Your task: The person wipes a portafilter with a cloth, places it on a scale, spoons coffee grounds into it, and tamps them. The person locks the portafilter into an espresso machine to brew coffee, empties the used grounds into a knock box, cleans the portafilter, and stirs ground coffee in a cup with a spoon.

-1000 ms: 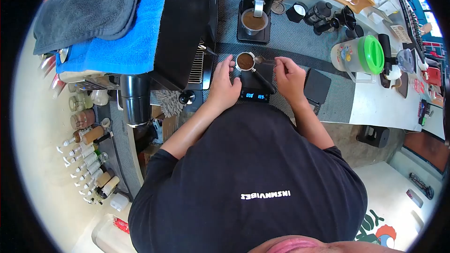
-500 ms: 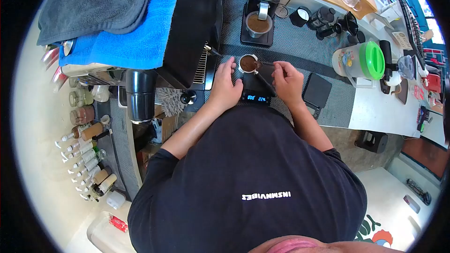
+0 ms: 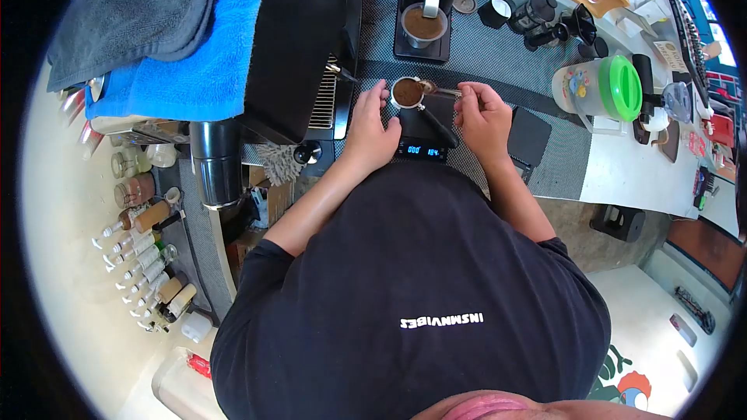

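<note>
A portafilter [image 3: 442, 129] rests on a black digital scale [image 3: 422, 151] with a lit blue display. Brown coffee grounds [image 3: 407, 93] fill its round basket. My right hand [image 3: 484, 120] pinches the thin handle of a small spoon [image 3: 445, 92]. The spoon's bowl is at the right rim of the basket and seems to carry some grounds. My left hand [image 3: 372, 128] is at the left of the basket, fingers spread and holding nothing; I cannot tell whether a fingertip touches the rim.
Beyond the scale, a clear cup of grounds [image 3: 425, 26] stands on the grinder's base [image 3: 429, 53]. An espresso machine [image 3: 299, 39] draped with towels [image 3: 183, 78] borders the left. To the right are a dark flat pad [image 3: 531, 137] and a green-lidded jug [image 3: 621, 88].
The spoon's bowl has moved from over the grounds to the basket's right rim. The scale's reading has dropped. My left hand stays beside the basket, and the view has shifted slightly.
</note>
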Demonstrator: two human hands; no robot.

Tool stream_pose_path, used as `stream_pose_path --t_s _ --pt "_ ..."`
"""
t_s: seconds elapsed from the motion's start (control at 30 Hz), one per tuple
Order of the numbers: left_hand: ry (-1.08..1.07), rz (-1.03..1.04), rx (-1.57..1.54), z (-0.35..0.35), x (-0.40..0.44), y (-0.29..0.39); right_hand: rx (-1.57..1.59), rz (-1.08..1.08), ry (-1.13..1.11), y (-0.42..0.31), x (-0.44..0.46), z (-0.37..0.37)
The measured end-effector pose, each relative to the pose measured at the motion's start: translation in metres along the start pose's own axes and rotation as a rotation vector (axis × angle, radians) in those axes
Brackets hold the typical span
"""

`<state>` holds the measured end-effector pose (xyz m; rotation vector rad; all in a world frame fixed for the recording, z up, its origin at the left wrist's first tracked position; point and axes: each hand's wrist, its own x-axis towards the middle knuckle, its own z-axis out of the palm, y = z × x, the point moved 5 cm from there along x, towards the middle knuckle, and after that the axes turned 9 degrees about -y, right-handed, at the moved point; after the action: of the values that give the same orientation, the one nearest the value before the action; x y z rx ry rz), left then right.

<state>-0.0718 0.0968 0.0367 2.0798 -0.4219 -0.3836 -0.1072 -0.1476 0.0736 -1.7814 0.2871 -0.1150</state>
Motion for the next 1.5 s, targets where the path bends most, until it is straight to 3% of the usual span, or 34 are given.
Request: stream_pose_path --t_s 0.23,0.5,0.7,0.8,0.9,1.03,1.27,1.5 --pt "0.003 0.010 -0.002 0.000 0.001 0.001 0.151 0.058 0.000 -0.004 0.009 -0.002" --pt "0.005 -0.001 -0.002 -0.004 0.000 0.004 0.202 -0.143 0.108 -0.044 0.053 -0.012" --pt "-0.007 -0.034 -0.071 -0.009 0.002 0.012 -0.468 -0.686 0.076 -0.051 0.082 -0.001" --pt "0.012 -0.020 -0.055 -0.010 0.001 0.009 -0.399 -0.606 0.096 -0.049 0.070 -0.004" --pt "0.031 0.004 -0.018 -0.007 0.000 0.000 -0.085 -0.247 0.088 -0.030 0.055 -0.007" --pt "0.015 -0.007 -0.018 -0.003 0.001 0.002 0.318 0.118 -0.124 0.019 0.034 0.006" --pt "-0.001 0.003 -0.044 -0.005 -0.001 0.011 0.351 0.317 -0.126 0.075 0.013 0.024" --pt "-0.005 -0.011 -0.054 -0.010 -0.006 0.012 0.294 0.276 -0.100 0.057 0.016 0.017"
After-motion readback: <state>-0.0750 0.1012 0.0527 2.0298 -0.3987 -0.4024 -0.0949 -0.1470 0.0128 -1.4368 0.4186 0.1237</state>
